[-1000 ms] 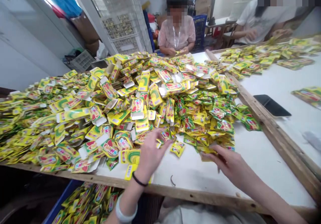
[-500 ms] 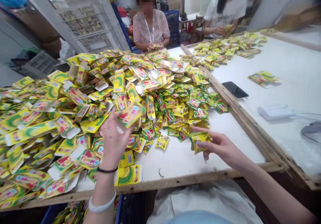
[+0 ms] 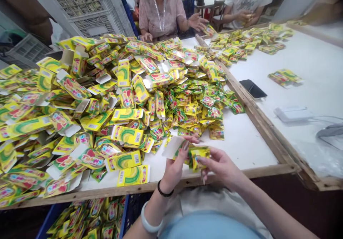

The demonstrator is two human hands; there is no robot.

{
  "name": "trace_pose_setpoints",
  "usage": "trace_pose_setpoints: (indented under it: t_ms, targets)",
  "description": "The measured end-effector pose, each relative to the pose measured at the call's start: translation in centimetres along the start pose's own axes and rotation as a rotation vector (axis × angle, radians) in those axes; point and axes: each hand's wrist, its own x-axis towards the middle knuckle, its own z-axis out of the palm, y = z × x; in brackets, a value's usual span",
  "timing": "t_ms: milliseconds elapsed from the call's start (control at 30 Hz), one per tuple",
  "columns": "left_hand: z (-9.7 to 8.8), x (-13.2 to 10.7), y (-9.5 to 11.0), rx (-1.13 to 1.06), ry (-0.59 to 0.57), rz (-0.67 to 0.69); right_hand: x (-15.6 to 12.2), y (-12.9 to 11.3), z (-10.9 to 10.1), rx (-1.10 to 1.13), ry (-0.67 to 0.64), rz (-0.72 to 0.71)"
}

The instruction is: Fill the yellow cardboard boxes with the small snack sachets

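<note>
My left hand (image 3: 174,165) is closed around a small open box (image 3: 173,147), whose white flap sticks out to the left. Yellow and green candy packets (image 3: 197,157) are pinched in the fingers of my right hand (image 3: 223,165), right up against the box. How far the packets reach into the box is hidden by my fingers. Just beyond both hands lies a heap of shiny wrapped packets (image 3: 191,105). To the left spreads a large pile of yellow printed boxes (image 3: 125,135), many with their flaps open.
A wooden rail (image 3: 257,124) divides the white table. Past it lie a phone (image 3: 252,89), a white case (image 3: 293,114) and more boxes (image 3: 285,77). A blue crate (image 3: 49,219) of filled packs stands below the edge. Two people (image 3: 162,15) sit across the table.
My left hand has moved right with the box and now meets the packets in my right hand. Across the table, one person has stretched out a hand, with a box near it.
</note>
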Motion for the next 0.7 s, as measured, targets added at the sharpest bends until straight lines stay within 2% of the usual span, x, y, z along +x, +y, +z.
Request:
trace_pose_setpoints:
  t_ms: [67,133,200,267,367,433,467,600,700]
  targets:
    - [0.6,-0.1,0.0,-0.087,0.058,-0.046,-0.2,-1.0,-0.4,-0.08,0.131,-0.165]
    - [0.9,-0.2,0.0,-0.078,-0.003,-0.14,-0.4,-2.4,-0.4,-0.124,0.213,-0.329]
    - [1.0,-0.3,0.0,-0.011,-0.102,-0.247,-0.4,-3.9,0.1,-0.207,0.205,-0.437]
    - [1.1,-0.5,0.0,0.06,-0.165,-0.31,-0.2,-5.0,0.9,-0.389,0.132,-0.539]
    - [1.1,-0.9,0.2,0.112,-0.201,-0.288,0.0,-5.7,1.5,-0.779,-0.123,-0.642]
    - [1.0,-1.2,0.2,0.154,-0.235,-0.267,-0.1,-6.0,1.4,-1.003,-0.274,-0.602]
    - [0.9,-1.4,0.1,0.174,-0.262,-0.273,-0.3,-6.1,1.2,-1.089,-0.31,-0.563]
    - [1.0,-1.8,-0.6,0.19,-0.376,-0.334,-1.2,-6.3,0.8,-1.314,-0.377,-0.432]
    - [1.2,-1.9,-1.3,0.195,-0.4,-0.346,-1.4,-6.3,1.0,-1.402,-0.405,-0.369]
